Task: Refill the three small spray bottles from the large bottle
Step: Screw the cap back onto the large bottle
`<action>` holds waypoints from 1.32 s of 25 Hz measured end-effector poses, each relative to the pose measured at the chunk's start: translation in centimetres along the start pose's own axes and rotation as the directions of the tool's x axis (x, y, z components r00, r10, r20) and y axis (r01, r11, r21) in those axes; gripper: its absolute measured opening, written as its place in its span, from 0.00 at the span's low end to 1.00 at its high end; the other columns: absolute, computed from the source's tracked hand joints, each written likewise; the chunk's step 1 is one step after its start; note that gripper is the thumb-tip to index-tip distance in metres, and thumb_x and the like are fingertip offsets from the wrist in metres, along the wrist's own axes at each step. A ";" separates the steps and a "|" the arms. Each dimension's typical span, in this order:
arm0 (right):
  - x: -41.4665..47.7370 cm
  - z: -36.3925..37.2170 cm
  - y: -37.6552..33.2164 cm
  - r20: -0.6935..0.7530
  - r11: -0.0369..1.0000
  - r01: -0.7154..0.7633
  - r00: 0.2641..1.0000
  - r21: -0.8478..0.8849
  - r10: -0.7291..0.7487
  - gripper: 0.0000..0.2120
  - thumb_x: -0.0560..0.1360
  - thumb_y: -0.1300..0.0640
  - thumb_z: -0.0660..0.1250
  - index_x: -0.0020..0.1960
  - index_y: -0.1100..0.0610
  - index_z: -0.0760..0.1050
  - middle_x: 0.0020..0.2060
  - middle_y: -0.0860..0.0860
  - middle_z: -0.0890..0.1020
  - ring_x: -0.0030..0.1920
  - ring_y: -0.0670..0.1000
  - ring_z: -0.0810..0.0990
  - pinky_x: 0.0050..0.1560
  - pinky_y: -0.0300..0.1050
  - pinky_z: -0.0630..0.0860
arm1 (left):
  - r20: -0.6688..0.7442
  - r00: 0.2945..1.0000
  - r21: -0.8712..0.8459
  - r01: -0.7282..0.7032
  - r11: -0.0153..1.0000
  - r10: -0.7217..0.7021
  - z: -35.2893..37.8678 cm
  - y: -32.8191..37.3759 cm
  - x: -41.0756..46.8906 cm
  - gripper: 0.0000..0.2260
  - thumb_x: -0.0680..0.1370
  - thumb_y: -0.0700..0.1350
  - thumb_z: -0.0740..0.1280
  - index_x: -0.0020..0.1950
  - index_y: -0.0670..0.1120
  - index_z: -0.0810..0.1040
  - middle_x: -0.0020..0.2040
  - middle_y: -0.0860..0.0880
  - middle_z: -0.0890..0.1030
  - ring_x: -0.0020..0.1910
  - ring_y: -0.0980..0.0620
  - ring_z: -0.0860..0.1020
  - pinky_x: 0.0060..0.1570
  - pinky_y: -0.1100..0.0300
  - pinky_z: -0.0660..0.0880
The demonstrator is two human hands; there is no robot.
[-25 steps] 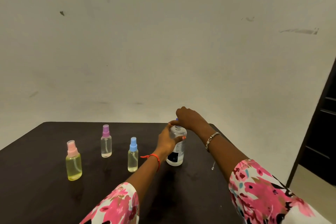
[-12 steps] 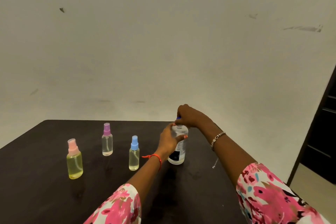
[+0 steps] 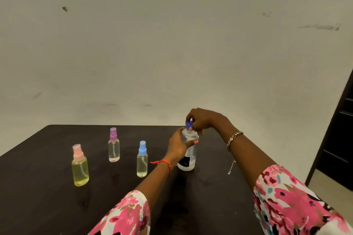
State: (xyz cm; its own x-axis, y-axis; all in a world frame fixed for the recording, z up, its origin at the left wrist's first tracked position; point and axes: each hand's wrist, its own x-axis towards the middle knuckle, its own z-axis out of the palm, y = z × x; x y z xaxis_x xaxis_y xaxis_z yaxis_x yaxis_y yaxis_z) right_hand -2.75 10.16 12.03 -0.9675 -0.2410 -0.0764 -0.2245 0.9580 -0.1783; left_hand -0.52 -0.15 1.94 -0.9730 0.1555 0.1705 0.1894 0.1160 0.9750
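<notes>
A large clear bottle with a dark label stands upright on the dark table. My left hand grips its body from the left. My right hand pinches the blue cap on its neck from above. To the left stand three small spray bottles: one with a pink top and yellow liquid, one with a purple top and clear liquid, and one with a blue top and pale yellow liquid. All three are upright and capped.
A pale wall rises behind the table's far edge. A dark door frame stands at the right, beyond the table's right edge. A bracelet chain hangs from my right wrist over the table.
My right hand has risen slightly on the bottle's neck, and the blue cap shows more plainly under its fingers. The left hand keeps its grip; the small bottles have not moved.
</notes>
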 end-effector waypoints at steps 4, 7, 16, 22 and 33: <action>0.0 1.1 -0.1 -0.098 1.000 -0.003 0.995 -0.024 0.000 0.09 0.75 0.57 0.64 0.47 0.63 0.66 0.36 0.58 0.78 0.28 0.54 0.76 0.34 0.45 0.71 | -0.015 1.000 -0.017 -0.017 1.000 0.017 0.0 -0.2 0.1 0.24 0.71 0.39 0.71 0.65 0.44 0.68 0.63 0.44 0.75 0.63 0.45 0.73 0.63 0.53 0.70; -0.5 1.6 -0.5 -0.207 0.995 -0.024 0.978 -0.094 0.004 0.17 0.77 0.53 0.62 0.34 0.57 0.60 0.35 0.52 0.67 0.25 0.50 0.68 0.26 0.39 0.64 | -0.017 0.999 -0.027 -0.034 0.999 0.033 0.1 -0.3 0.1 0.25 0.71 0.38 0.70 0.67 0.45 0.67 0.62 0.46 0.75 0.63 0.46 0.73 0.63 0.54 0.70; -0.4 0.0 0.6 -0.069 0.992 0.122 0.990 -0.037 -0.124 0.17 0.74 0.59 0.65 0.62 0.59 0.73 0.58 0.60 0.77 0.44 0.49 0.73 0.41 0.39 0.71 | -0.017 1.000 0.023 -0.005 1.000 0.005 0.1 -0.3 0.2 0.26 0.71 0.40 0.71 0.67 0.43 0.66 0.65 0.44 0.73 0.64 0.46 0.71 0.62 0.55 0.68; 0.4 0.3 0.4 -0.062 0.986 0.112 0.991 -0.124 -0.120 0.09 0.73 0.60 0.66 0.50 0.66 0.76 0.33 0.52 0.75 0.30 0.47 0.72 0.38 0.43 0.71 | -0.011 1.000 0.023 -0.013 1.000 0.013 0.1 -0.2 0.1 0.26 0.71 0.40 0.71 0.67 0.44 0.66 0.65 0.43 0.73 0.62 0.47 0.71 0.58 0.58 0.69; -1.0 0.1 -0.7 -0.138 0.988 -0.065 0.989 -0.140 0.045 0.26 0.77 0.41 0.55 0.32 0.62 0.66 0.28 0.53 0.70 0.25 0.50 0.69 0.30 0.42 0.67 | -0.002 1.000 0.021 -0.025 0.999 0.025 0.1 -0.2 0.2 0.26 0.71 0.40 0.71 0.67 0.44 0.66 0.66 0.44 0.73 0.65 0.45 0.70 0.64 0.54 0.68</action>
State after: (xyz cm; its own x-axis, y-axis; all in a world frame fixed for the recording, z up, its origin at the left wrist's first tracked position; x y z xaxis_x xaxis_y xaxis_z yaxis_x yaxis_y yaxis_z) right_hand -1.65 9.70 12.13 -0.9835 -0.1736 0.0513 -0.1755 0.9839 -0.0337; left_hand -0.76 -0.03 1.81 -0.9683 0.1564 0.1948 0.2161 0.1326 0.9673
